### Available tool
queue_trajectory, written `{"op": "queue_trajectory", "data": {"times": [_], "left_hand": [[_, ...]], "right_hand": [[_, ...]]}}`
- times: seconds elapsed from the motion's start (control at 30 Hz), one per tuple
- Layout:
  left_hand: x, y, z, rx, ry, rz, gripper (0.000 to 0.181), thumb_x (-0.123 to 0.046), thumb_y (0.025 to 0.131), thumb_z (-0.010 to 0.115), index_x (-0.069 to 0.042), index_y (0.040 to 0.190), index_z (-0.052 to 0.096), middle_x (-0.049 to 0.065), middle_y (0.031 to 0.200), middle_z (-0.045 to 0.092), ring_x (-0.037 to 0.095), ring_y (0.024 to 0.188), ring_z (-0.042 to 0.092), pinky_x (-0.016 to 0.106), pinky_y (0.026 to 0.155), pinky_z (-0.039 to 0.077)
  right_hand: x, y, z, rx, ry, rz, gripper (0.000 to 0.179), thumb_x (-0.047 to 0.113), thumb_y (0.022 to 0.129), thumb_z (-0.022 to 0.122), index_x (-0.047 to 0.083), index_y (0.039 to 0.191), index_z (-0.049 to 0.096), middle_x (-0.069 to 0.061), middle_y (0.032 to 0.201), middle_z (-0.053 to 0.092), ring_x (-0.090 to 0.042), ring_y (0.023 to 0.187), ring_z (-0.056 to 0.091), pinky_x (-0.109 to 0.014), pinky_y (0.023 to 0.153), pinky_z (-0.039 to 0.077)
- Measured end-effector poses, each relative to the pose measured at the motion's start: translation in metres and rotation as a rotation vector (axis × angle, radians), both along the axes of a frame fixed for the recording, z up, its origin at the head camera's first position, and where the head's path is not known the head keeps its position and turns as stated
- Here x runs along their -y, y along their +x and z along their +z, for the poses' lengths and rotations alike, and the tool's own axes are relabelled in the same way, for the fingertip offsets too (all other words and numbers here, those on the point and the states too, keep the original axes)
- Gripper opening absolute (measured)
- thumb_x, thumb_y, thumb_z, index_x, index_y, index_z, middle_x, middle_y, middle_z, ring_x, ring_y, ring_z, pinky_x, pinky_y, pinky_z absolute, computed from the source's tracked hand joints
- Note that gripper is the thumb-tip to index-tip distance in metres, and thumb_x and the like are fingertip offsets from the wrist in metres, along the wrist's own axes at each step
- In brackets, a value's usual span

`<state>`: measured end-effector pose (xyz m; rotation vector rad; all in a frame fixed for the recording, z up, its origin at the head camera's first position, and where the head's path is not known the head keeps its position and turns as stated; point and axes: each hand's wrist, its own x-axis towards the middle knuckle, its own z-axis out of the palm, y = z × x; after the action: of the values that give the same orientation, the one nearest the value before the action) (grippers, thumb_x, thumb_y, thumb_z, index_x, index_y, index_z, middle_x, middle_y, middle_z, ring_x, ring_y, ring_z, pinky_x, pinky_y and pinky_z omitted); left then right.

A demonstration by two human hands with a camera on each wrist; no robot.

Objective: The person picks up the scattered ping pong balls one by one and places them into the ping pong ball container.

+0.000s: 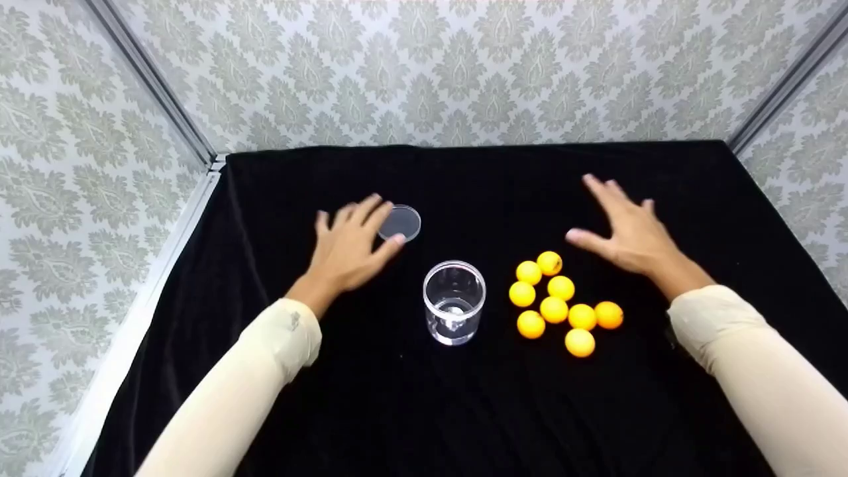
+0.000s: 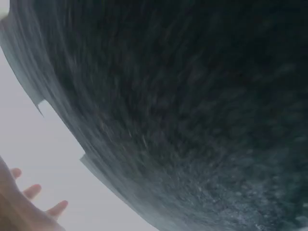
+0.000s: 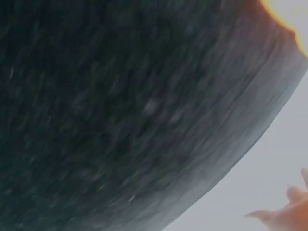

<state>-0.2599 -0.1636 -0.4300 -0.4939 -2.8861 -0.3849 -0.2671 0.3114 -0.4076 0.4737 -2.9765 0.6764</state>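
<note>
My left hand (image 1: 352,248) is spread over the cloth with nothing in its grasp, its thumb and index finger overlapping a round clear lid (image 1: 403,224) in the head view. To the right, my right hand (image 1: 633,232) has its fingers apart and holds nothing, beyond a cluster of balls. A clear cylindrical jar (image 1: 454,305) stands upright and uncovered between the hands. Several orange-yellow ping-pong balls (image 1: 554,309) lie loosely grouped right of the jar. The wrist views catch only parts of the left hand (image 2: 29,202) and the right hand (image 3: 288,211) at their lower corners.
Black cloth (image 1: 424,411) covers the table. Patterned wallpaper panels (image 1: 457,73) rise behind it and on both sides, joined by metal corner posts (image 1: 149,79). The jar stands close to the nearest balls.
</note>
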Motion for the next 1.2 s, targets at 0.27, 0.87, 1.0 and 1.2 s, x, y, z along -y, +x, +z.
{"op": "queue_trajectory", "data": {"times": [0.27,0.87,1.0,1.2], "left_hand": [[-0.019,0.05,-0.002,-0.097,0.122,-0.352,0.066,-0.062,0.101,0.04,-0.025,0.156,0.04,0.0,0.142,0.06,0.023,0.135,0.05,0.063,0.111,0.028],[-0.054,0.077,-0.012,-0.178,0.158,-0.473,0.091,-0.068,0.074,0.073,-0.011,0.141,0.05,-0.002,0.131,0.064,0.017,0.122,0.058,0.062,0.115,0.029],[-0.056,0.086,-0.012,-0.227,0.158,-0.507,0.09,-0.068,0.074,0.073,-0.011,0.141,0.051,-0.001,0.128,0.065,0.018,0.121,0.059,0.064,0.114,0.031],[-0.057,0.119,-0.018,-0.334,0.195,-0.607,0.09,-0.066,0.074,0.074,-0.008,0.139,0.051,0.001,0.113,0.071,0.02,0.114,0.066,0.07,0.108,0.034]], "right_hand": [[0.054,0.031,-0.006,-0.189,-0.002,0.299,0.106,0.065,0.075,0.08,0.03,0.161,0.029,-0.001,0.162,0.041,-0.032,0.147,0.043,-0.064,0.117,0.03],[0.136,0.081,-0.034,-0.381,-0.128,0.505,0.098,0.065,0.076,0.079,0.015,0.154,0.045,0.011,0.126,0.071,-0.012,0.104,0.065,-0.038,0.095,0.048],[0.136,0.092,-0.034,-0.419,-0.166,0.526,0.099,0.062,0.075,0.081,0.011,0.152,0.046,0.007,0.123,0.073,-0.015,0.105,0.066,-0.041,0.093,0.049],[0.133,0.127,-0.037,-0.523,-0.201,0.571,0.1,0.061,0.072,0.085,0.006,0.148,0.051,0.006,0.117,0.074,-0.016,0.103,0.067,-0.041,0.088,0.047]]}}
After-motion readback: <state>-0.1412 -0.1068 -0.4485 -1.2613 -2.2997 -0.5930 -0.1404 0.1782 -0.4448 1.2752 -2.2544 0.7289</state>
